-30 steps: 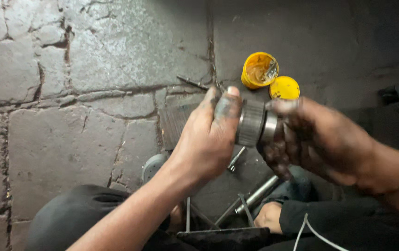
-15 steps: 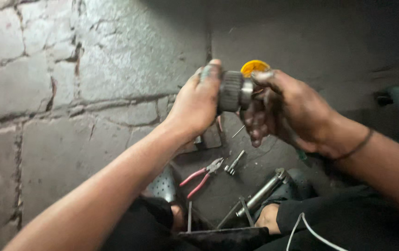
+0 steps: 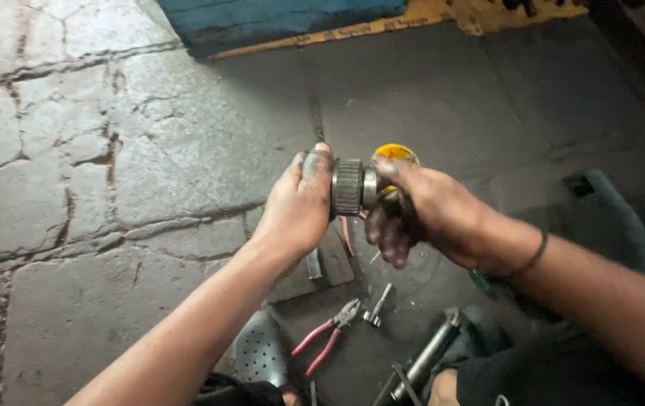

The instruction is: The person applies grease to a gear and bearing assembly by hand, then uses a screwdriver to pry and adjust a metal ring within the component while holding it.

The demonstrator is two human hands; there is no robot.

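Observation:
My left hand (image 3: pixel 298 203) and my right hand (image 3: pixel 426 210) hold between them a round ribbed metal part (image 3: pixel 349 186), greasy and grey, above the stone floor. The left hand's fingers wrap its left end. The right hand's thumb and fingers grip the narrower end on the right. Both hands are smeared with dark grease. A yellow tin (image 3: pixel 396 153) shows just behind the right hand, partly hidden by it.
Red-handled pliers (image 3: pixel 330 334) lie on the floor below the hands, next to a small metal fitting (image 3: pixel 377 307) and a steel tube (image 3: pixel 431 353). A grey perforated clog (image 3: pixel 261 349) is at the bottom. A blue and yellow slab (image 3: pixel 285 19) lies at the top edge.
The view has tilted up and the hands with the metal part have moved to the frame's middle. The pliers and the blue slab have come into sight. The grip is the same.

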